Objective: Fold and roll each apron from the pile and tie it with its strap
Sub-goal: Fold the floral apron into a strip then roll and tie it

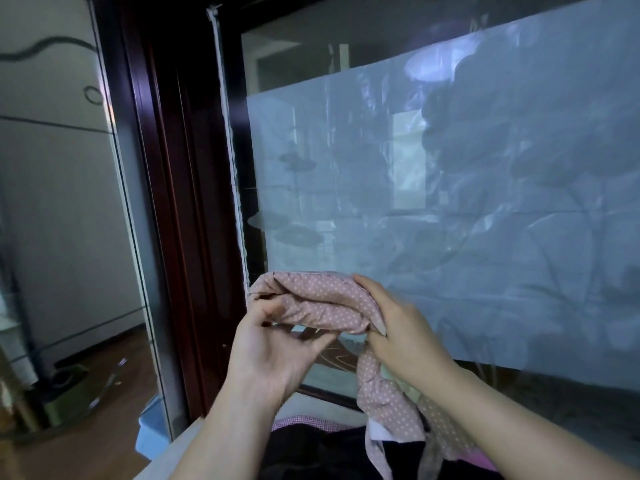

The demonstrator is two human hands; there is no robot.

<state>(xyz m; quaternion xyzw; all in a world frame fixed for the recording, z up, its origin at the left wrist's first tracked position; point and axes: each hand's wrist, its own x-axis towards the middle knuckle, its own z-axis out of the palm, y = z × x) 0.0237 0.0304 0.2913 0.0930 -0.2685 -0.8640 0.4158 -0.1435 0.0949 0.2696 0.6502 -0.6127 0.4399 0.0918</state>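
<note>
The pink white-dotted cotton apron (322, 303) is rolled into a bundle and held in the air in front of a frosted glass panel (450, 202), above a dark heap of cloth (311, 455); its loose strap (384, 403) hangs down. The step in hand looks like tying. The left hand (273, 348), palm up, has its fingers clamped on the roll's left end; the right hand (401, 330), palm down, grips the right end. Next, the strap probably needs winding around the roll.

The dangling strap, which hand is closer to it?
Right. The right hand grips the roll directly above where the strap hangs; the left hand holds the roll's other end, farther away.
</note>
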